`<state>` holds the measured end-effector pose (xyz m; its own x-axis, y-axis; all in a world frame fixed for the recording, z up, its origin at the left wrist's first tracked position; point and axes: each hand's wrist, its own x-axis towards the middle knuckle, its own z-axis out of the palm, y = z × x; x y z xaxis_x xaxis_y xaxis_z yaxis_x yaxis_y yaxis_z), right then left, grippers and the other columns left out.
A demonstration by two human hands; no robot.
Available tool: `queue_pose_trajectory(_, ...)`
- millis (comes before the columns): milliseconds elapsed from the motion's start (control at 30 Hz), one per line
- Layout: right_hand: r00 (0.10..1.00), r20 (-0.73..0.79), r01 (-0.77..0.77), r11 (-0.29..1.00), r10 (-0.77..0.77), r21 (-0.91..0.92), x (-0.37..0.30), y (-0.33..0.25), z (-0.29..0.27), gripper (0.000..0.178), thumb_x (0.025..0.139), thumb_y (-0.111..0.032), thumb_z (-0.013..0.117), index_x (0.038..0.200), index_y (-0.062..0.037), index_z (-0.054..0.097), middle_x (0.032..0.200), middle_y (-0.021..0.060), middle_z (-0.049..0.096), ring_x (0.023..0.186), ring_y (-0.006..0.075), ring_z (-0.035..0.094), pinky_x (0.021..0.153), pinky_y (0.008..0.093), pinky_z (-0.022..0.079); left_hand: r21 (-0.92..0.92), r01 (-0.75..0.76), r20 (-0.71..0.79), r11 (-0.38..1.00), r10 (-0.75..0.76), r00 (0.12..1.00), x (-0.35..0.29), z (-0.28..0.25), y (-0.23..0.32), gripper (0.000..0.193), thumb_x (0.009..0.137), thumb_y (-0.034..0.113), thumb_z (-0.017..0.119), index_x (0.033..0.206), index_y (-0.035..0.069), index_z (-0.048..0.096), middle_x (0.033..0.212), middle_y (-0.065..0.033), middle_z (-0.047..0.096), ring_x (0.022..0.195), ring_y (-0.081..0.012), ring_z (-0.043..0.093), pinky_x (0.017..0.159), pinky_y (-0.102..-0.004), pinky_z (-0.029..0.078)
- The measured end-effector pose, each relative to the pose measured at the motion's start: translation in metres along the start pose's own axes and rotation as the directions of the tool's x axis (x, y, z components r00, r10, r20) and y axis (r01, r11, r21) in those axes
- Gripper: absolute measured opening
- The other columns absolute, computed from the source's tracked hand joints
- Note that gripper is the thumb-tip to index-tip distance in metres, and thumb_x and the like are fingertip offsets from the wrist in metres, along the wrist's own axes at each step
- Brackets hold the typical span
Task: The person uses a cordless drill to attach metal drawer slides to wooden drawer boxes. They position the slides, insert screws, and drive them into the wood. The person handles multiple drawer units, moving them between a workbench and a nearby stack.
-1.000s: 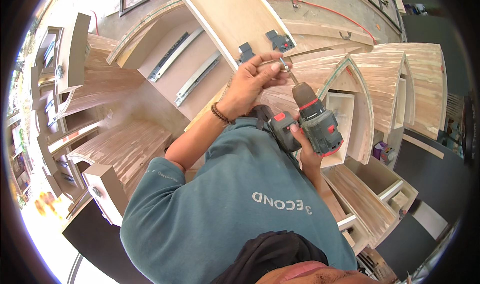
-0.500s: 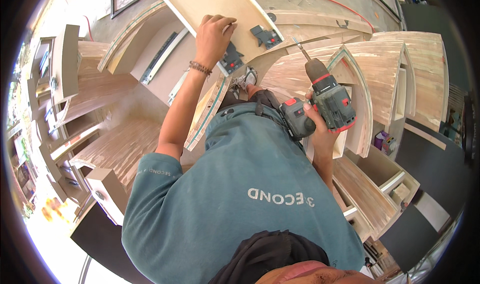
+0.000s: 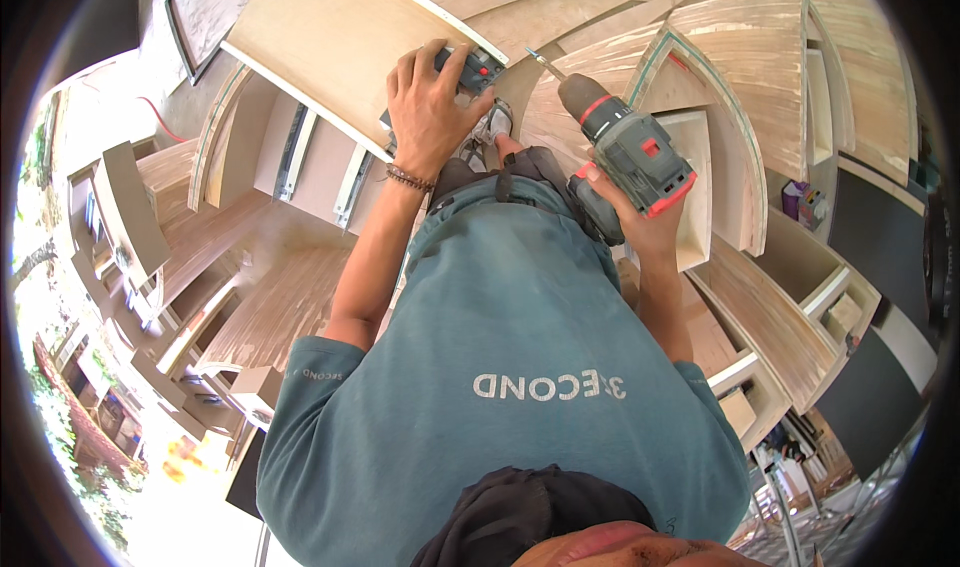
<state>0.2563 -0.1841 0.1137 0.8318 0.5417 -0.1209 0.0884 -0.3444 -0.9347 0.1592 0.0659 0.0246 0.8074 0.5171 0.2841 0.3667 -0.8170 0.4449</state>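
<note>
My right hand (image 3: 645, 217) is wrapped round the handle of a black and red cordless drill (image 3: 655, 162). The long bit (image 3: 545, 62) points up and to the left, clear of any surface. A pale wooden drawer (image 3: 320, 42) with white edges lies bottom up ahead of me. Over its near end my left hand (image 3: 430, 107) is spread, fingers apart. Its index finger and thumb lie on either side of a dark grey drawer-slide clip (image 3: 485, 70) with a red spot. A second dark clip (image 3: 386, 120) is mostly hidden behind that hand.
A curved wooden cabinet (image 3: 225, 132) with metal slides (image 3: 295, 147) inside stands left of the drawer. More curved cabinets (image 3: 740, 137) crowd the right, with an open drawer box (image 3: 750, 397) lower down. My foot (image 3: 497, 120) is just beyond the drawer's near end.
My left hand has opened from a loose pinch and come down over the grey clip. The view has shifted, and the drawer appears farther left. The drill stays in my right hand.
</note>
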Motion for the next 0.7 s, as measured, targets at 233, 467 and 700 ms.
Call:
queue_pose_trajectory(233, 0.999, 0.007, -0.053, 0.998, 0.054, -0.031, 0.003, 0.001, 0.006, 0.027, 0.079, 0.002, 0.085, 0.104, 0.0013, 0.074, 0.093, 0.0087, 0.077, 0.085, 0.0141, 0.073, 0.078, 0.0301, 0.059, -0.024, 0.000, -0.040, 1.000, -0.001, 0.999, -0.002, 0.010, -0.004, 0.057, 0.073, 0.034, 0.087, 0.125, 0.015, 0.071, 0.134, -0.0065, 0.060, 0.124, -0.0316, 0.052, 0.105, -0.0464, 0.044)
queue_pose_trajectory(467, 0.994, 0.074, -0.076, 0.995, 0.080, -0.058, 0.007, -0.015, 0.006, 0.058, 0.077, -0.010, 0.088, 0.126, 0.0052, 0.062, 0.109, 0.0133, 0.073, 0.100, 0.0188, 0.070, 0.089, 0.0339, 0.054, -0.020, -0.015, -0.067, 1.000, 0.014, 0.998, 0.001, 0.012, -0.003, 0.057, 0.075, 0.032, 0.087, 0.126, 0.012, 0.073, 0.132, -0.0058, 0.065, 0.120, -0.0320, 0.056, 0.103, -0.0455, 0.046)
queue_pose_trajectory(700, 0.994, 0.103, -0.004, 0.975, 0.028, -0.224, 0.018, -0.031, 0.005, 0.061, 0.076, -0.012, 0.090, 0.128, 0.0037, 0.062, 0.109, 0.0135, 0.074, 0.099, 0.0194, 0.072, 0.089, 0.0337, 0.055, -0.058, 0.049, -0.088, 0.997, -0.054, 0.995, 0.001, 0.011, -0.005, 0.054, 0.072, 0.043, 0.091, 0.112, 0.012, 0.074, 0.132, -0.0026, 0.070, 0.117, -0.0282, 0.059, 0.102, -0.0429, 0.046)
